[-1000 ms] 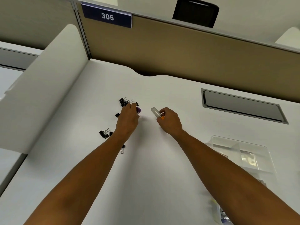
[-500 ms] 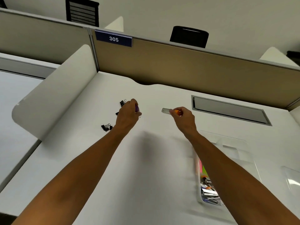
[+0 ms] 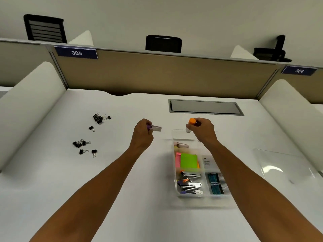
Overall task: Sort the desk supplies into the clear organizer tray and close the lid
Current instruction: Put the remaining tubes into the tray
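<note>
Your left hand (image 3: 142, 135) gripped purple-capped tube (image 3: 154, 128) left of organizer tray (image 3: 175, 173); right hand (image 3: 203, 131) gripped orange-capped tube (image 3: 191, 121) above tray's far end.

White desk (image 3: 122, 172) carries scattered black binder clips (image 3: 83, 145), clear organizer tray (image 3: 176, 172), clear lid (image 3: 283, 165).

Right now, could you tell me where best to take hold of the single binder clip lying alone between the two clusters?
Probably pinch the single binder clip by its black body from above; its thin wire handles lie flat on the desk, pointing toward you.
</note>
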The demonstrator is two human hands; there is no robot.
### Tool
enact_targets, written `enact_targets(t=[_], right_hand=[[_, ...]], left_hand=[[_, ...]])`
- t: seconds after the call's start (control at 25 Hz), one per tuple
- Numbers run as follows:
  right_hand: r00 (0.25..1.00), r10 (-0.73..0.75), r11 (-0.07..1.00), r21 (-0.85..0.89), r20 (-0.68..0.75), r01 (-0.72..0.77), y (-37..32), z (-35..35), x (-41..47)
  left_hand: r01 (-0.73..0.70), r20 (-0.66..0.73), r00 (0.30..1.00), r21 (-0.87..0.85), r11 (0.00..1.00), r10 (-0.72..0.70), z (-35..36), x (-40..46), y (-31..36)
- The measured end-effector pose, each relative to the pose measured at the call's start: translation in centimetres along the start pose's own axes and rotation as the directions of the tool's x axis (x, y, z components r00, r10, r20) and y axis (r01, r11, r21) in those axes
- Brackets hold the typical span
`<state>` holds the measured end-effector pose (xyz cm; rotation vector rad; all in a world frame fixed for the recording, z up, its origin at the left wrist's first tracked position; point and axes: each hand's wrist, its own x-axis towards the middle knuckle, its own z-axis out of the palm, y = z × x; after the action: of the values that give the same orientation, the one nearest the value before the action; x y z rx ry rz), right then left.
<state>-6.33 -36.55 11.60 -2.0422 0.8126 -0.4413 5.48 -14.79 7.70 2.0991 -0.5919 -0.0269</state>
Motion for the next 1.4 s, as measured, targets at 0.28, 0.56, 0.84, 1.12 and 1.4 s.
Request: enact_targets(t=[0.28, 0.56, 0.84, 1.12, 1.4], right_hand=[[0.999, 0.021, 0.998, -0.055, 0.039, -0.019, 3.4, -3.0, -0.2], [0.983, -0.005, 0.997, -0.075, 0.184, 0.019, 5.7, -3.2, 0.5], [0.962, -0.019, 0.996, -0.079, 0.271, 0.042, 7.1, -3.2, 1.8], [0.947, -0.057, 0.994, -0.068, 0.316, 0.082, 8.8, -2.5, 2.2], [0.932, -0.066, 0.988, -0.106, 0.356, 0.11, 8.9, -1.9, 2.7]], left_hand=[[-0.022, 0.158, 0.987, -0.011, 1.0, 0.023, 6.5, -1.0, 3.4], [0.073, 0.269, 0.959, 0.069, 0.995, -0.089, 9.4, 0.7, 4.3], [-0.239, 0.408, 0.909, 0.358, 0.903, 0.079, 11.3, 2.1, 4.3], [-0.384, 0.387, 0.903, 0.528, 0.758, 0.188, 13.0, 2.7, 3.0], [-0.41, 0.429, 0.888, 0.575, 0.707, 0.166, 13.8, 2.7, 1.8]])
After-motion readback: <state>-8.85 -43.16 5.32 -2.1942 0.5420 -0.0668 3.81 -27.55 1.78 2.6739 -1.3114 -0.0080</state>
